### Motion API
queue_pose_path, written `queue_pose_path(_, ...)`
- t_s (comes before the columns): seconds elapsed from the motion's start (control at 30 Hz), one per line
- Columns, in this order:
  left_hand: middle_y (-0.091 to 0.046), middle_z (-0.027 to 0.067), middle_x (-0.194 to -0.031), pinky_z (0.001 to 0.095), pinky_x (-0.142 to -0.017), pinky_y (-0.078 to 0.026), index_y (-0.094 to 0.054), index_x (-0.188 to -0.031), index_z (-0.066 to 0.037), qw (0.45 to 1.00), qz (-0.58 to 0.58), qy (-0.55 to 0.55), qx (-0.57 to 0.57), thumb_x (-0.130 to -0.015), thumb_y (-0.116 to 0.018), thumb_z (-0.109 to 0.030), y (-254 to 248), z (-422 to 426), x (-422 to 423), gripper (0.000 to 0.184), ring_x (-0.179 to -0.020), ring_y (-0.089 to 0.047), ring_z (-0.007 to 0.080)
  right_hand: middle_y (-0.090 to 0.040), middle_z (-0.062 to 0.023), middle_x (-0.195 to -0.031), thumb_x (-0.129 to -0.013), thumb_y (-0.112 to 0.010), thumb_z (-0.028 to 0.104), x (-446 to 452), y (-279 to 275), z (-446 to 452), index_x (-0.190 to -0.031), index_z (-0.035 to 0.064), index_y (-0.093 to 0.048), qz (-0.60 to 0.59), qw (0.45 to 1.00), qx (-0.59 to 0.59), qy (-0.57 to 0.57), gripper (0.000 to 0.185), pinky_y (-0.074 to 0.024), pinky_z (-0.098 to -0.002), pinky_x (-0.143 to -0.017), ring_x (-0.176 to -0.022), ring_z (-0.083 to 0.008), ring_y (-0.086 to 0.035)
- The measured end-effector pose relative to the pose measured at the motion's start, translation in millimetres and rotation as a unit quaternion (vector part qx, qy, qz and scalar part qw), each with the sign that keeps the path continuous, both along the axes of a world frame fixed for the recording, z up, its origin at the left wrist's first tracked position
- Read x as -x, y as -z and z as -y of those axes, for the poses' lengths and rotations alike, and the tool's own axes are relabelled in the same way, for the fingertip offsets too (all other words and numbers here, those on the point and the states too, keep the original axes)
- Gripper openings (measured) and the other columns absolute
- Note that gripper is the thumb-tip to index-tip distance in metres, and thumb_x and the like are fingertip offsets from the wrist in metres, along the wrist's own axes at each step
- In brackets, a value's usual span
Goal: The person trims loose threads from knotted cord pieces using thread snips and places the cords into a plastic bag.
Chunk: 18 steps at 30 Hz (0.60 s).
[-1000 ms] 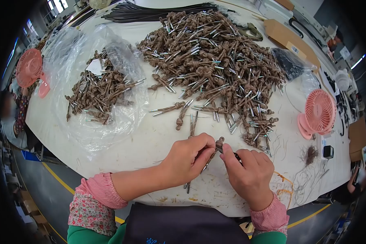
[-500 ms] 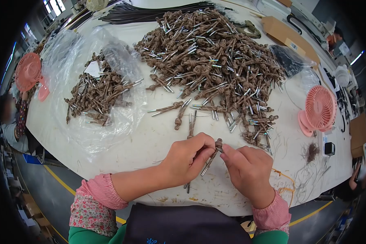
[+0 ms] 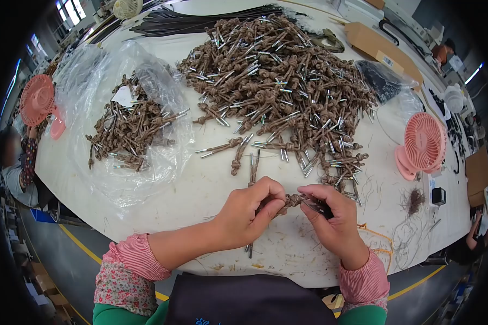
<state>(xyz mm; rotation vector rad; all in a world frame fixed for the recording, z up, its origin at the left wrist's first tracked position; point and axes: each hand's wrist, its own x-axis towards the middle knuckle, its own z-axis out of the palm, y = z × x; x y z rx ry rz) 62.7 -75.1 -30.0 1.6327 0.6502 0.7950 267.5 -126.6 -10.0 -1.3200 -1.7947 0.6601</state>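
Observation:
My left hand [image 3: 252, 211] is closed in a pinch around a short brown knotted cord [image 3: 294, 201], its knot sticking out to the right of the fingers. In my right hand [image 3: 333, 219] is a pair of small dark snips [image 3: 319, 208], partly hidden by the fingers, with a metal tip right at the knot. Behind my left hand lies another cord piece [image 3: 253, 168], its ends showing above and below the hand. A large pile of brown knotted cords with metal-tipped ends [image 3: 279, 81] rises beyond both hands.
On the left, a clear plastic bag [image 3: 168, 179] holds a smaller heap of knotted cords [image 3: 124, 127]. Pink fans [image 3: 424, 142] stand at both sides. Thread scraps [image 3: 412, 230] and a small black box [image 3: 438, 196] lie at right. Other people sit near the table's edges.
The dark snips now show in my right hand, turned to the knot. The cord in my left hand has swung from slanting downward to pointing right, and its metal ends are hidden.

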Motion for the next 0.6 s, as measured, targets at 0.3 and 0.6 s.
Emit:
queue_pose_path(0.3, -0.063, 0.0030, -0.083, 0.0199, -0.063, -0.046, -0.053, -0.115, 0.001, 0.999, -0.027, -0.036, 0.003, -0.094, -0.055, -0.002, 0, -2, 0, 0.022, -0.072, -0.056, 0.0042, -0.063, -0.0079, -0.076, -0.080, -0.075, 0.015, 9, -2, 1, -0.116, 0.0064, -0.058, 0.028, 0.998, -0.023, 0.048, 0.041, -0.0494, -0.0257, -0.061, -0.067, -0.0148, -0.062)
queue_pose_path(0.6, -0.068, 0.0054, -0.089, 0.0205, -0.066, -0.050, -0.061, -0.110, 0.004, 0.989, -0.012, -0.001, 0.150, -0.091, -0.060, -0.002, 5, -5, 0, 0.020, -0.075, -0.061, 0.0058, -0.062, -0.0053, -0.073, -0.085, -0.069, 0.013, 8, -1, -1, -0.110, 0.0033, -0.060, -0.033, 0.987, 0.144, 0.056, 0.028, -0.0454, -0.0232, -0.060, -0.064, -0.0095, -0.057)
